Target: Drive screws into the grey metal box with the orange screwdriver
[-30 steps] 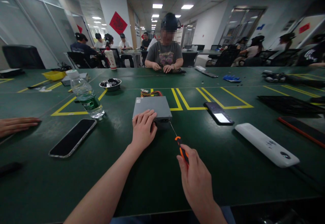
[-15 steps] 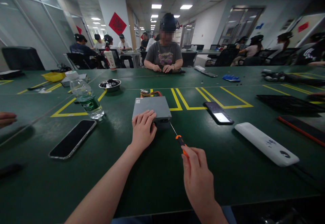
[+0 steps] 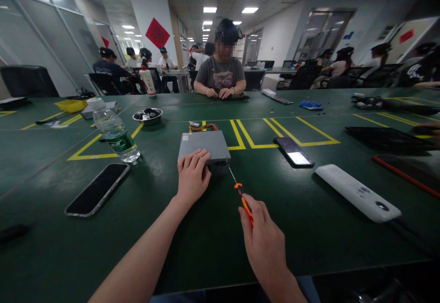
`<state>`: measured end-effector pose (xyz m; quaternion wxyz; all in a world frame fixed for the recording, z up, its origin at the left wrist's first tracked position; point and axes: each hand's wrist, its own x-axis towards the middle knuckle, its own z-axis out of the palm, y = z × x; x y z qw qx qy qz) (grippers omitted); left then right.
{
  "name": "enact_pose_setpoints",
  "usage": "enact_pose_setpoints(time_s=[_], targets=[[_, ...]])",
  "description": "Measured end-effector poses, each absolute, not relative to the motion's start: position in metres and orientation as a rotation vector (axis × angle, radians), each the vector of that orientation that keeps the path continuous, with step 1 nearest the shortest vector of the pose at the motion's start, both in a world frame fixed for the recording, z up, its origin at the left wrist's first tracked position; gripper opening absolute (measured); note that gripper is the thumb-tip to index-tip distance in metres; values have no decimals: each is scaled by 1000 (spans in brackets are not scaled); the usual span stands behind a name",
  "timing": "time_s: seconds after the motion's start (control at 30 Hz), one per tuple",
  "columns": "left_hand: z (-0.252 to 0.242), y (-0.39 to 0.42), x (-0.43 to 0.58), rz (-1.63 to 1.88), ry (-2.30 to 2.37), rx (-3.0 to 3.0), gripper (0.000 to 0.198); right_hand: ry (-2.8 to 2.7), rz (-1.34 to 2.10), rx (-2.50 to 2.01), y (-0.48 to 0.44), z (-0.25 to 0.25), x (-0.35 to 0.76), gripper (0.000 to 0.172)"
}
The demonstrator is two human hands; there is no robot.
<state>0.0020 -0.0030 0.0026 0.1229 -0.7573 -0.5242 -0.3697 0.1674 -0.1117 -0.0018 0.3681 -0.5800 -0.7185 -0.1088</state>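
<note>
A grey metal computer power supply [image 3: 203,141] lies flat on the green table, its bundle of coloured wires [image 3: 203,127] at the far side. My left hand [image 3: 193,171] grips its near left part, fingers over the top and thumb down at the front face. My right hand [image 3: 264,234] is closed around the orange and black handle of a screwdriver [image 3: 246,207]. The thin shaft points up and left, and its tip meets the front face near the right corner. Whether the tip sits in a screw is too small to tell.
A phone [image 3: 98,190] and a water bottle [image 3: 115,131] are on the left, a metal bowl [image 3: 147,116] behind. To the right are another phone [image 3: 294,152] and a white power bank-like device [image 3: 355,193]. A person [image 3: 220,74] sits opposite.
My right hand has moved slightly left, and more of the screwdriver's orange handle shows. The tip stays at the power supply's front corner. My left hand keeps its place.
</note>
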Motion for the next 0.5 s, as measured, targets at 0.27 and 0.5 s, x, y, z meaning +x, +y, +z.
enact_pose_setpoints(time_s=[0.27, 0.5], targets=[[3, -3, 2, -1067, -1529, -2205, 35, -1854, -206, -1361, -113, -2, 163, 30], [3, -3, 2, -1049, -1529, -2203, 33, -1850, -239, -1474, -111, 1, 171, 23]])
